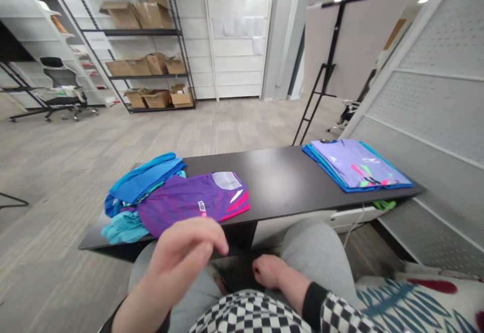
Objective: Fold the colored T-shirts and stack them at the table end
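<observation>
My left hand (187, 250) is raised in front of the near edge of a purple jersey (185, 199). Its fingers are loosely bent, with the thumb a little apart and nothing held. Pink stripes and a pale grey neck lining mark the jersey, which lies on the left part of the dark bench. Blue shirts (147, 177) are heaped behind it, and a crumpled turquoise garment (124, 227) lies at its left. Down by my right thigh rests my right hand (268, 271), its fingers curled into a fist; nothing shows in it.
A neat pile with a lilac shirt (351, 159) on top lies at the right end of the bench (272, 177). White perforated panels (434, 116) stand at the right, and a patterned cushion (419, 303) lies beside me. Beyond are a shelf with cardboard boxes (130, 66) and a black stand (328, 68).
</observation>
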`<action>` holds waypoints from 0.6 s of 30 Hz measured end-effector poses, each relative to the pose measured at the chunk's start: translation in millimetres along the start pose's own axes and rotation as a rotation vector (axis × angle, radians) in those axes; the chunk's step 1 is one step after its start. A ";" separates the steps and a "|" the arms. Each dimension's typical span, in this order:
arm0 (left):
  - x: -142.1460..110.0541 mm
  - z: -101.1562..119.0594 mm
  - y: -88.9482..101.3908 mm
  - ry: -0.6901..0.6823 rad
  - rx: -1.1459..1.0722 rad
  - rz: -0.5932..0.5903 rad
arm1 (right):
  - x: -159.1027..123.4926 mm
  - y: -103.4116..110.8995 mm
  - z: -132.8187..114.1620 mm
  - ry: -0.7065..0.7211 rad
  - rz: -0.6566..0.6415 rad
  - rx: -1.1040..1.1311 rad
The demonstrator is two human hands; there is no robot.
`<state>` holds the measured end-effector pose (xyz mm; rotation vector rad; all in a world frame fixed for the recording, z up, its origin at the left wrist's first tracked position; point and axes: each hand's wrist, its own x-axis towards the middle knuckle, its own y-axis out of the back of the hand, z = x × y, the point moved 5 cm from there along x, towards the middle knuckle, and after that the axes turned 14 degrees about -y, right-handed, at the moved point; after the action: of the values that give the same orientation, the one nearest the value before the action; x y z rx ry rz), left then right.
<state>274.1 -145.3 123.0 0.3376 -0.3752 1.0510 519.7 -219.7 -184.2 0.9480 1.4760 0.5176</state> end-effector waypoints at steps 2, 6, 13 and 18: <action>25.8 -55.1 -7.0 0.009 0.233 -0.113 | 0.2 -0.1 0.5 -0.006 -0.002 0.012; 31.7 -147.7 -28.5 -0.037 0.751 -0.321 | 1.8 -2.6 2.4 -0.014 0.006 0.029; 4.5 -168.3 -76.1 -0.096 0.961 -0.462 | -2.3 3.5 3.1 -0.004 -0.003 0.083; 5.9 -148.2 -102.8 0.038 0.262 -0.369 | -23.4 42.4 -12.0 0.117 0.036 0.484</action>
<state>388.1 -122.3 -15.0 0.5958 -0.1317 0.7417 516.9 -212.0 -135.0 1.3397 1.7325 0.2444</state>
